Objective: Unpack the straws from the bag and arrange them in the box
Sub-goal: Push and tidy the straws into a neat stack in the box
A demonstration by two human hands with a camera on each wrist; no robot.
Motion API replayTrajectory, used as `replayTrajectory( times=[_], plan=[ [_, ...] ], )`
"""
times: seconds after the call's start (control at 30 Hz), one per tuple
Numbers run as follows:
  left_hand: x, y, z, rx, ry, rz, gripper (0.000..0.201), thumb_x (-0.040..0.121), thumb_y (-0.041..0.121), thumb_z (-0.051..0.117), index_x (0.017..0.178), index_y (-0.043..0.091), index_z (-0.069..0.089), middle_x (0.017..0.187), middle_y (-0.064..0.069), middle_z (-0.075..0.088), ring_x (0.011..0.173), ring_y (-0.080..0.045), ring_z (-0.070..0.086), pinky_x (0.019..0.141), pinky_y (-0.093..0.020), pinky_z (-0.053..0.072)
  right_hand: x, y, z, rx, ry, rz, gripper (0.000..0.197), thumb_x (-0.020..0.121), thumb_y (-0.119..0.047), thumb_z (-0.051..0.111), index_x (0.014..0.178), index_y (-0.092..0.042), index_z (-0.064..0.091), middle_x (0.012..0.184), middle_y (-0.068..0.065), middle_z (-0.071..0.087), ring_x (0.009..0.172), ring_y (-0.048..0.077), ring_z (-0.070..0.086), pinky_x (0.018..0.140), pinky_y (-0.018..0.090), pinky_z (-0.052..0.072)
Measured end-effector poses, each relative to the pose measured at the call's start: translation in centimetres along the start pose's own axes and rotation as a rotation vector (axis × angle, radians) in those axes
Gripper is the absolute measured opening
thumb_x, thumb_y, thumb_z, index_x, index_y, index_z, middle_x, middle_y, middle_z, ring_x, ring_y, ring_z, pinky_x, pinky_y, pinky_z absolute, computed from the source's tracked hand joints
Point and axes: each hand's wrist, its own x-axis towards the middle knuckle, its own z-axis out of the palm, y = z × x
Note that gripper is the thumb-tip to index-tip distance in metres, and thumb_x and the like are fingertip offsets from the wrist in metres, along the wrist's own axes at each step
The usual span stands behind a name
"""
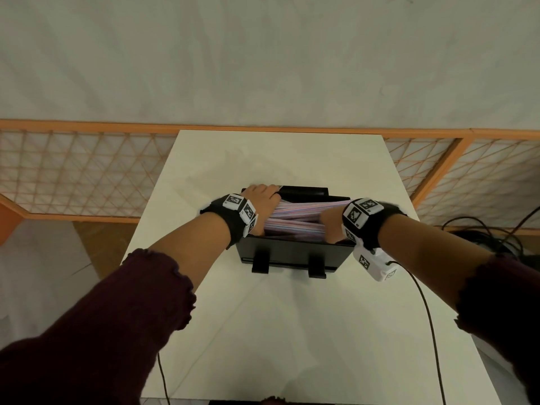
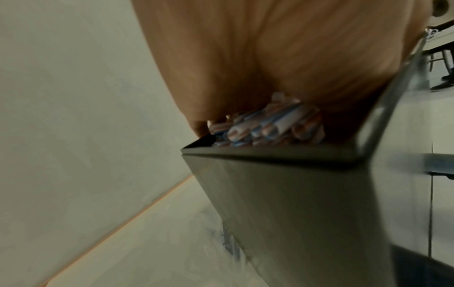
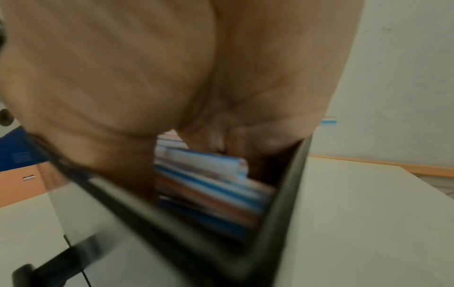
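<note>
A black box (image 1: pixel 292 252) stands in the middle of the white table (image 1: pixel 292 331). A bundle of striped pink, blue and white straws (image 1: pixel 298 217) lies lengthwise inside it. My left hand (image 1: pixel 263 197) curls over the bundle's left end at the box's far left corner. My right hand (image 1: pixel 331 223) grips the right end, thumb on the near side. In the left wrist view my palm (image 2: pixel 270 58) covers the straw ends (image 2: pixel 265 126) above the box wall (image 2: pixel 294 194). The right wrist view shows curled fingers (image 3: pixel 233 139) on the straws (image 3: pixel 209 184) inside the box (image 3: pixel 172 233). No bag is in view.
An orange lattice fence (image 1: pixel 87 171) runs behind the table. A tangle of black cables (image 1: pixel 482 238) lies on the floor to the right. A thin cable (image 1: pixel 429 317) from my right wrist crosses the table's near right side. A wall rises behind.
</note>
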Motion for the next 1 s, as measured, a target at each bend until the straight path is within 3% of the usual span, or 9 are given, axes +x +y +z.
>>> replayTrajectory(
  times=[0.07,0.2,0.3,0.5,0.6,0.73,0.83,0.93,1.0],
  plan=[
    [0.0,0.2,0.3,0.035,0.020,-0.018,0.079,0.072,0.028,0.070,0.138,0.005,0.033,0.146,-0.016,0.029,0.128,-0.033,0.036,0.108,-0.041,0.029,-0.5,-0.3,-0.3,0.060,-0.016,0.014,0.034,0.088,-0.031,0.050,0.112,-0.009,0.059,0.112,0.008,0.063,0.106,0.028,0.060,0.093,0.033,0.047],
    [-0.1,0.5,0.6,0.066,0.040,-0.033,0.077,0.075,0.029,0.069,0.138,0.006,0.031,0.149,-0.016,0.024,0.131,-0.033,0.033,0.108,-0.040,0.025,-0.5,-0.6,-0.5,0.121,-0.073,0.055,0.025,0.087,-0.037,0.047,0.101,-0.017,0.050,0.104,0.009,0.051,0.095,0.024,0.050,0.095,0.036,0.042],
    [-0.1,0.5,0.7,0.076,0.043,-0.038,0.078,0.076,0.029,0.069,0.140,0.006,0.030,0.150,-0.016,0.022,0.132,-0.033,0.031,0.109,-0.041,0.024,-0.7,-0.5,-1.0,0.152,-0.116,0.071,0.041,0.088,-0.041,0.048,0.120,-0.014,0.053,0.121,0.016,0.053,0.112,0.031,0.052,0.093,0.035,0.039],
    [0.0,0.6,0.8,0.098,0.042,-0.049,0.080,0.075,0.026,0.069,0.140,0.005,0.028,0.151,-0.017,0.020,0.134,-0.033,0.029,0.110,-0.041,0.023,-0.6,-0.5,-0.6,0.377,-0.128,0.041,0.030,0.084,-0.033,0.056,0.108,-0.014,0.055,0.104,0.008,0.051,0.091,0.023,0.046,0.076,0.025,0.039],
    [-0.1,0.5,0.8,0.079,0.039,-0.043,0.081,0.075,0.028,0.070,0.140,0.006,0.028,0.151,-0.016,0.020,0.134,-0.032,0.029,0.110,-0.040,0.022,-1.4,-0.5,-1.1,0.481,-0.153,0.029,0.015,0.087,-0.026,0.055,0.098,-0.016,0.054,0.082,0.005,0.051,0.070,0.017,0.045,0.055,0.020,0.034],
    [-0.2,0.4,0.8,0.047,0.060,-0.045,0.078,0.075,0.028,0.069,0.139,0.006,0.030,0.151,-0.016,0.021,0.134,-0.032,0.029,0.109,-0.040,0.022,-1.3,-0.4,-1.3,0.509,-0.167,0.033,0.018,0.083,-0.024,0.057,0.069,-0.016,0.050,0.068,0.002,0.044,0.057,0.014,0.036,0.052,0.022,0.029],
    [-0.2,0.5,0.8,0.041,0.053,-0.048,0.079,0.075,0.027,0.070,0.139,0.006,0.030,0.151,-0.016,0.021,0.134,-0.032,0.029,0.109,-0.040,0.022,-0.9,-0.5,-1.3,0.478,-0.162,0.017,0.027,0.082,-0.027,0.059,0.059,-0.019,0.048,0.072,0.003,0.046,0.058,0.014,0.037,0.052,0.022,0.030],
    [-0.1,0.6,0.8,0.054,0.057,-0.051,0.080,0.075,0.028,0.070,0.140,0.006,0.029,0.152,-0.016,0.020,0.134,-0.032,0.028,0.110,-0.039,0.022,-1.5,-0.8,-1.7,0.484,-0.217,-0.038,0.018,0.088,-0.017,0.054,0.070,-0.014,0.054,0.089,0.004,0.049,0.064,0.011,0.046,0.054,0.013,0.036],
    [-0.2,0.6,0.8,0.048,0.056,-0.054,0.080,0.074,0.026,0.070,0.140,0.006,0.029,0.152,-0.016,0.020,0.134,-0.032,0.028,0.109,-0.039,0.022,-1.6,-0.9,-2.0,0.494,-0.296,-0.139,0.013,0.094,0.000,0.042,0.092,-0.004,0.054,0.102,0.006,0.042,0.064,-0.005,0.052,0.058,-0.001,0.034]
  ],
)
